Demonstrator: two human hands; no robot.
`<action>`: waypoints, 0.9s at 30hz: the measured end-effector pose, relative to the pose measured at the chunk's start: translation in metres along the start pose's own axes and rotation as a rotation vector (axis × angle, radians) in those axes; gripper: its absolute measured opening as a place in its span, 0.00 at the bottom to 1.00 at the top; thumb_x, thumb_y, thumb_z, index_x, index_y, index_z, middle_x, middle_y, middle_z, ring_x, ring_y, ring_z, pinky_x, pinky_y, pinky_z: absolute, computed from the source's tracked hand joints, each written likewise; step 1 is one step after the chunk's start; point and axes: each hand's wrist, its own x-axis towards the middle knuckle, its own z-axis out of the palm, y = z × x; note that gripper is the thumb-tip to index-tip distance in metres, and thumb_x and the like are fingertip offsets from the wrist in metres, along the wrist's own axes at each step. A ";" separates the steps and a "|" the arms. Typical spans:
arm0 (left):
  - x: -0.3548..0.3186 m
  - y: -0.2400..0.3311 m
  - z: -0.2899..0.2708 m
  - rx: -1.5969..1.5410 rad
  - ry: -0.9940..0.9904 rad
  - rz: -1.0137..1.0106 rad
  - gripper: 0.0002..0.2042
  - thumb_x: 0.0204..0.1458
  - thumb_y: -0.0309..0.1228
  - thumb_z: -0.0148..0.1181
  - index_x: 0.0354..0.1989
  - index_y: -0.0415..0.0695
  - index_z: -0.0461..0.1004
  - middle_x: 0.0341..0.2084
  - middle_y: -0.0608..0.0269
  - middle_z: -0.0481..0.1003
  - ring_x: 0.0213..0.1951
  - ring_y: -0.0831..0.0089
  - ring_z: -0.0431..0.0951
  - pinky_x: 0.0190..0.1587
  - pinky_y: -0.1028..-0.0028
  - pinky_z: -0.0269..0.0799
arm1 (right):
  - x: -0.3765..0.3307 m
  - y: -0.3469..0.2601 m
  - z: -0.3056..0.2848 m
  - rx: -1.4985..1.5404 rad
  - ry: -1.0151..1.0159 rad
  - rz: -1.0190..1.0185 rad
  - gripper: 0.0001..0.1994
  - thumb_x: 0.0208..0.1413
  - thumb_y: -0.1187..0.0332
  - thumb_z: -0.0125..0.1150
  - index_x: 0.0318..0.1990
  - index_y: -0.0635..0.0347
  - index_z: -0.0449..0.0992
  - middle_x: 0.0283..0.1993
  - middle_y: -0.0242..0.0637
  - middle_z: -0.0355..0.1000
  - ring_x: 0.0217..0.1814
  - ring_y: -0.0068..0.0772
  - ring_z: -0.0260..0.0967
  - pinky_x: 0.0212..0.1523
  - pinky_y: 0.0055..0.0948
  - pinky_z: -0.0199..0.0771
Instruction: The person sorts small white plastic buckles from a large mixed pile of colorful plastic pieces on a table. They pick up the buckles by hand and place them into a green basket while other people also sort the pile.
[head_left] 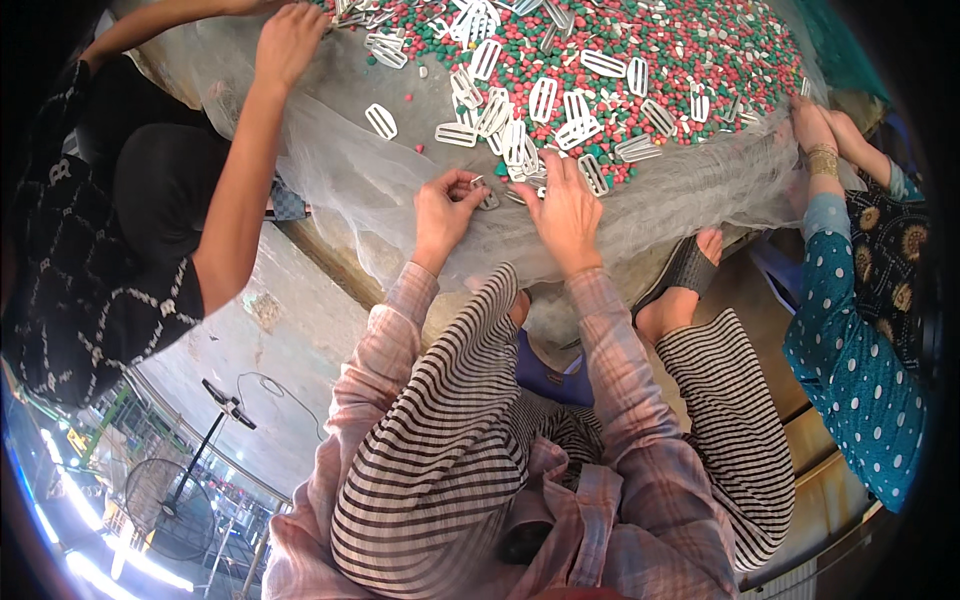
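Observation:
My left hand is closed in a pinch at the near edge of the heap. Between its thumb and fingers is a small greyish slotted buckle. Beside it, my right hand reaches onto the edge of the pile, thumb and fingers apart, fingertips touching white slotted buckles. Its fingertips partly cover the pieces under them. Another slotted buckle lies just right of that hand. Farther left, a single white buckle lies apart on the grey sheet.
Red, green and white pellets spread across the far side, mixed with buckles. Translucent netting drapes over the near edge. A co-worker's arm reaches in at left; another person's hands rest at right. A fan stands lower left.

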 end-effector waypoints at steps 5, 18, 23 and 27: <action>-0.002 -0.014 -0.009 -0.068 0.032 -0.123 0.11 0.40 0.26 0.67 0.32 0.35 0.78 0.20 0.63 0.77 0.23 0.82 0.75 0.27 0.79 0.71 | 0.022 -0.013 0.006 0.039 0.002 0.038 0.18 0.46 0.57 0.64 0.34 0.60 0.66 0.30 0.41 0.68 0.31 0.45 0.70 0.28 0.38 0.68; 0.006 -0.025 0.010 -0.116 0.127 -0.133 0.13 0.42 0.31 0.67 0.34 0.36 0.78 0.20 0.62 0.77 0.23 0.78 0.76 0.28 0.77 0.72 | -0.035 0.006 0.010 -0.137 -0.397 -0.141 0.09 0.49 0.71 0.56 0.37 0.61 0.64 0.20 0.45 0.71 0.24 0.47 0.72 0.24 0.43 0.68; 0.019 -0.035 0.020 0.000 0.132 -0.058 0.14 0.44 0.28 0.67 0.38 0.32 0.77 0.22 0.62 0.77 0.22 0.82 0.75 0.24 0.80 0.74 | -0.020 -0.007 0.015 -0.172 -0.377 -0.080 0.09 0.53 0.66 0.54 0.35 0.62 0.64 0.17 0.44 0.70 0.20 0.47 0.71 0.21 0.42 0.68; 0.024 -0.036 0.016 -0.011 0.098 -0.104 0.15 0.43 0.28 0.68 0.38 0.32 0.77 0.22 0.62 0.77 0.22 0.81 0.76 0.23 0.80 0.74 | -0.014 -0.010 0.028 -0.119 -0.341 -0.068 0.08 0.57 0.64 0.50 0.34 0.60 0.64 0.15 0.47 0.68 0.17 0.51 0.68 0.19 0.45 0.65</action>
